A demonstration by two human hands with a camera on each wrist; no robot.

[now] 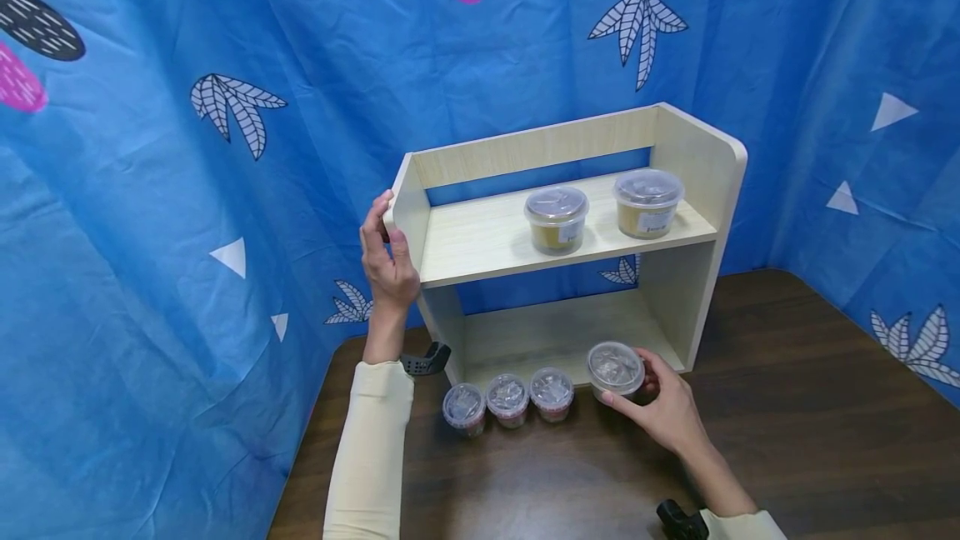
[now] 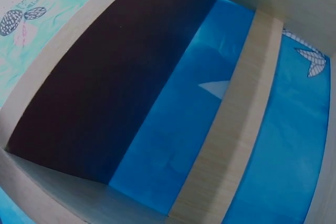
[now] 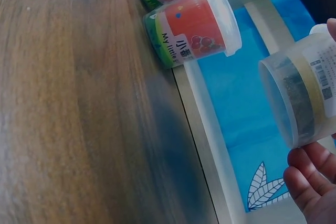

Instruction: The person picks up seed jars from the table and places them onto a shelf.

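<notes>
1. While the wooden shelf [image 1: 558,232] stands at the back edge of the table [image 1: 787,407], its left side panel is touched by the left hand [image 1: 386,261] with relaxed fingers, apparently to steady it.
2. A clear lidded cup [image 1: 616,368] is grasped by the right hand [image 1: 663,407], fingers curled round its side, just in front of the shelf's lower opening near its right panel.
3. Three small cups [image 1: 508,398] are seen in a row at the shelf's front edge, left of the held cup.
4. Two larger tubs [image 1: 600,211] are kept on the upper board, toward its right end.
</notes>
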